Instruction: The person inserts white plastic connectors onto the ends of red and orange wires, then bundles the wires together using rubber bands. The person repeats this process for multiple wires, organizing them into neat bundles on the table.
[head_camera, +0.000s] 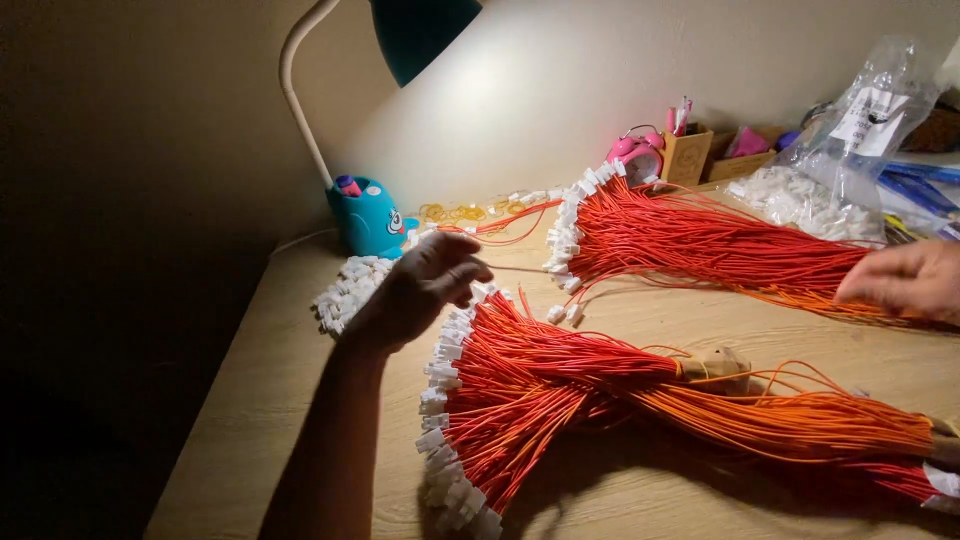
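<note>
While you work under the desk lamp, the wooden tabletop carries every item in view. The largest items are two bundles of orange wires. The near bundle lies across the lower half of the tabletop, bound at its middle by a tan band, with white connectors fanned along its left end. The far bundle lies behind it, its own white connectors fanned toward the lamp.

Your left hand sits above the left end of the near bundle. Its grip is closed in a pinch on a single thin wire, which runs to the right toward the far bundle. A loose pile of white connectors lies just behind this hand.

Your right hand rests on the right end of the far bundle, fingers flat and extended; you cannot tell whether its grip encloses any wires.

A clear plastic bag of white parts stands at the far right. A blue pen holder stands at the lamp base, with yellow rubber bands beside it and a pink alarm clock further right.
</note>
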